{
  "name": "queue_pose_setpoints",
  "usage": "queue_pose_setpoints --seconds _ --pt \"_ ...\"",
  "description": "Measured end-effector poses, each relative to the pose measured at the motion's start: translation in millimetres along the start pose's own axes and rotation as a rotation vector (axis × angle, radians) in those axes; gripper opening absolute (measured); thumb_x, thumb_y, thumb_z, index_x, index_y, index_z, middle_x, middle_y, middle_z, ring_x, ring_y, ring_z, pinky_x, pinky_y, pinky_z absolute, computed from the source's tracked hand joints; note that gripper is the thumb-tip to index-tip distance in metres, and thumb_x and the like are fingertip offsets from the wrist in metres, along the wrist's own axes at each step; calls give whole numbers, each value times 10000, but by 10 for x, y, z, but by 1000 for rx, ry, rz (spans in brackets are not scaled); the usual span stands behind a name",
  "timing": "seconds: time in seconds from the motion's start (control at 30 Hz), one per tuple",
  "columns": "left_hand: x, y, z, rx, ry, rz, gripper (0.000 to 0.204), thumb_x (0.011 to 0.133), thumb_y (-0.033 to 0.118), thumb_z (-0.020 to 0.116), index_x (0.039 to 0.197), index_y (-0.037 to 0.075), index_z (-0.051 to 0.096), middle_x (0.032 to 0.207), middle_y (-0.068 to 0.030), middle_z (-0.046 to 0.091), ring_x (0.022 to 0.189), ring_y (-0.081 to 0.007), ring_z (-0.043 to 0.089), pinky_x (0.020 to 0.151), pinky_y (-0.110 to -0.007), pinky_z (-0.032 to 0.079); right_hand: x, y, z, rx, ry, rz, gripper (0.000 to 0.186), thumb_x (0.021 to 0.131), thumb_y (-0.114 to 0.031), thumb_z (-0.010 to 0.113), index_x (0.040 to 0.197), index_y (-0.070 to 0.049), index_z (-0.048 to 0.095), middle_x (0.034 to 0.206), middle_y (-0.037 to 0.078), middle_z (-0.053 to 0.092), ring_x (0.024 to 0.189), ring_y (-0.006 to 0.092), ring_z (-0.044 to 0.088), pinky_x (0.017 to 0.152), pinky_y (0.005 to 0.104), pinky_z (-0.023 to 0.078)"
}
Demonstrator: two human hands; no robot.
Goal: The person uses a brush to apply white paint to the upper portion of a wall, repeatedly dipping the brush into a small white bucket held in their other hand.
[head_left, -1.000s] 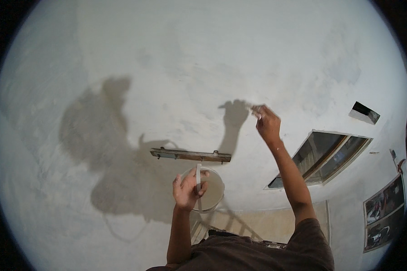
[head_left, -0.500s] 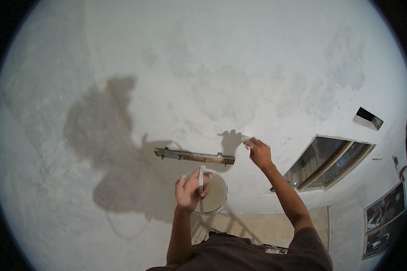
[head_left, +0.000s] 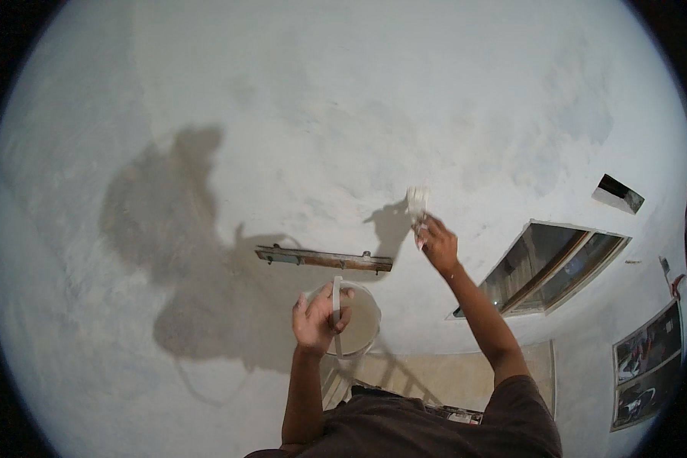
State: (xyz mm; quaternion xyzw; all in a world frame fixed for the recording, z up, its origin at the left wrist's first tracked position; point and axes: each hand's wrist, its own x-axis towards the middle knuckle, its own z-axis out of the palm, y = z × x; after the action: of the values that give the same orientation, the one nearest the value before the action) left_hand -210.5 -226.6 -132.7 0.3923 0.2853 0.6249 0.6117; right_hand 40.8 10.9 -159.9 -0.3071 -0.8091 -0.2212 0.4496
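My right hand (head_left: 437,243) grips a paintbrush (head_left: 417,200) by its handle, fingers wrapped round it. The pale, paint-coated bristles point up at the white wall (head_left: 450,91); whether they touch it I cannot tell. Lower and to the left, my left hand (head_left: 317,320) has its fingers curled round the flat pale handle (head_left: 337,309) of a bucket. That round white bucket (head_left: 377,324) hangs beside the hand and holds off-white liquid; the hand and handle hide part of it.
A wooden rail with hooks (head_left: 324,259) is fixed to the wall just above the bucket. To the right are a window with a wooden frame (head_left: 546,267), a small dark wall opening (head_left: 618,193) and framed pictures (head_left: 647,370). My shadow (head_left: 164,206) falls on the wall at left.
The paintbrush has swung upward in my right hand, so its bristles now show clearly above the fingers. My left hand and the bucket stay nearly where they were.
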Motion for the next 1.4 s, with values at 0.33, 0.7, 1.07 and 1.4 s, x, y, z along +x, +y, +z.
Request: queue_pose_setpoints --seconds 0.33,0.7,1.07,1.4 --pt "-67 77 79 62 29 -5 1036 822 829 159 1288 -52 444 1029 -58 532 556 -117 364 507 -260 254 663 91 -199 121 -43 176 367 684 81 594 966 -137 682 947 32 663 821 278 651 652 389 552" --pt "-116 14 -38 16 -8 27 983 854 779 230 1348 -54 400 1086 -76 540 579 -109 410 497 -251 257 79 -10 -65 25 48 23 324 736 -38 741 1026 -179 705 1156 52 672 1023 256 675 639 352 588" --pt "-115 8 -78 37 59 4 1015 851 792 186 1361 -57 409 1099 -79 552 571 -132 376 532 -270 279 -211 -682 -260 631 -125 448 209 791 124 603 888 -52 660 982 70 691 850 224 680 651 346 560" --pt "-42 46 -73 130 -11 -9 1025 840 798 197 1337 -70 418 1033 -76 576 563 -123 396 529 -256 303 -20 -1221 -384 1234 -612 103 243 745 121 632 950 -6 661 976 151 702 882 340 680 754 395 551"
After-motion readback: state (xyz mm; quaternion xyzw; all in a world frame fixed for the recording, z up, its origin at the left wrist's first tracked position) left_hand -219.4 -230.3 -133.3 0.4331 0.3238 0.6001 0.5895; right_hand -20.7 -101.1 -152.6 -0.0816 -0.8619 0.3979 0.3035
